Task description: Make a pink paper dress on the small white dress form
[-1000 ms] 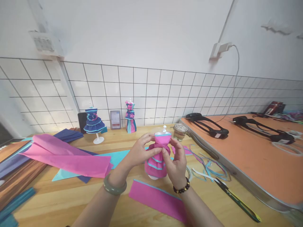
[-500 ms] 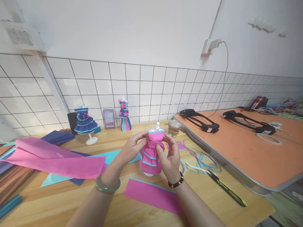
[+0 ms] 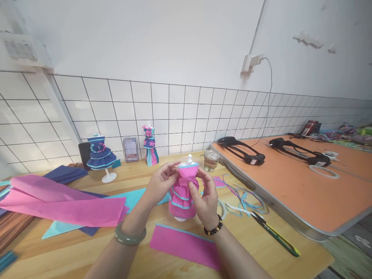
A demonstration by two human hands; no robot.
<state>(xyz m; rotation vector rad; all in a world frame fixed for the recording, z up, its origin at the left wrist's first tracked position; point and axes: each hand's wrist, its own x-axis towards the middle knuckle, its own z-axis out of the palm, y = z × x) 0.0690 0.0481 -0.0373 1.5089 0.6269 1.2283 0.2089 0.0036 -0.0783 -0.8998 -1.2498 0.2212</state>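
In the head view a small doll-size dress form wears a pink paper dress (image 3: pixel 182 201) with light-blue trim on its neckline and tiers. My left hand (image 3: pixel 161 184) grips the dress at its left side, thumb and fingers near the bodice. On the other side my right hand (image 3: pixel 207 197) holds it too, with the thumb pressed on the waist and the fingers behind. The form stands upright between both hands; its base is mostly hidden under the skirt. A pink strip (image 3: pixel 184 246) with a light-blue edge lies flat just in front.
Left lie pink sheets (image 3: pixel 87 209) and navy paper (image 3: pixel 65 174). Behind stand a blue dress on a stand (image 3: pixel 100 155) and another dressed form (image 3: pixel 150 145). A glass (image 3: pixel 211 159), thin coloured strips (image 3: pixel 247 199) and scissors (image 3: pixel 274 234) sit right, beside an orange table (image 3: pixel 302 193).
The whole view has shifted slightly, so things appear a little lower and further left. Both hands keep nearly the same hold on the dress.
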